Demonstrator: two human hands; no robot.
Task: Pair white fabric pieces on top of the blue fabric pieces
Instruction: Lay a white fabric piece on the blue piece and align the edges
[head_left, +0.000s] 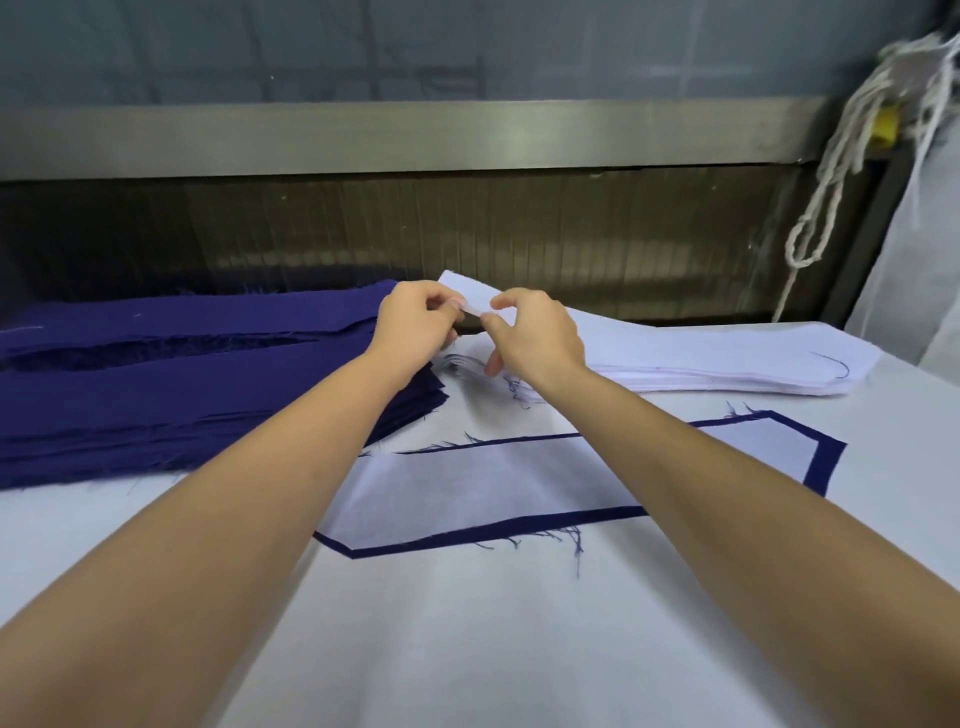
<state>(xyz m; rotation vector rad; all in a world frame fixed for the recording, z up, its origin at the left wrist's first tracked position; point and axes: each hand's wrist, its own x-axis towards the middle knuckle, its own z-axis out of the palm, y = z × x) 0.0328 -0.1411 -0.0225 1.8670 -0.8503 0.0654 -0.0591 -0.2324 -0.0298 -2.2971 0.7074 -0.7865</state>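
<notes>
Both your left hand (410, 322) and right hand (535, 332) pinch the top long white fabric strip (475, 310) at its left end. It runs rightward over the white fabric stack (727, 358). The dark blue fabric stack (182, 374) lies just left, nearer your left hand.

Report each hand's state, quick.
Left hand: closed, pinching the edge of the top white piece.
Right hand: closed, pinching the same white piece.

Blue fabric stack (156, 374): woven cloth, matt, edges frayed. White fabric stack (727, 358): thin, smooth, matt cloth. Counter (467, 649): covered in matt white cloth. Rear rail (415, 135): brushed metal, dull sheen. Hanging cord (857, 124): rough twisted fibre.
</notes>
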